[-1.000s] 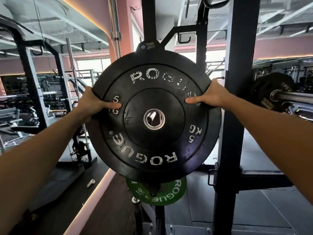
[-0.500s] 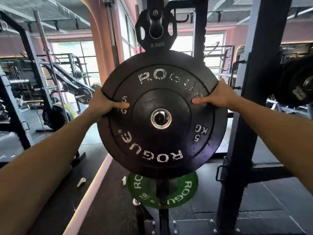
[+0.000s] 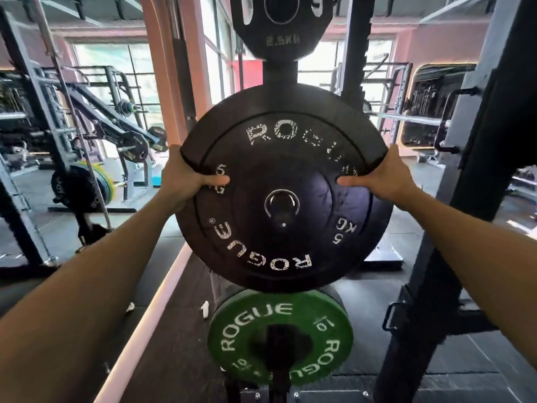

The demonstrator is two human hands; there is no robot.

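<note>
Head view: a person's two bare arms reach forward in a gym, holding a black bumper plate (image 3: 308, 228) upright at chest height. It is marked "ROGUE" and "5 KG" in worn white letters. The left hand (image 3: 186, 178) grasps the plate's left edge, thumb across the front face and fingers wrapped behind the rim. The right hand (image 3: 380, 178) grasps the right edge in the same way. The plate faces the camera, directly in front of a vertical storage post (image 3: 280, 74). The dark end of a peg (image 3: 283, 218) shows low inside the plate's steel-ringed centre hole; whether the plate rests on it cannot be told. Above it on the post hangs a smaller black plate (image 3: 282, 39) marked "2.5KG". Just below hangs a green plate (image 3: 261, 315) marked "ROGUE" and "10". A black rack upright (image 3: 476, 170) stands to the right, over dark rubber floor (image 3: 174, 330).
</note>
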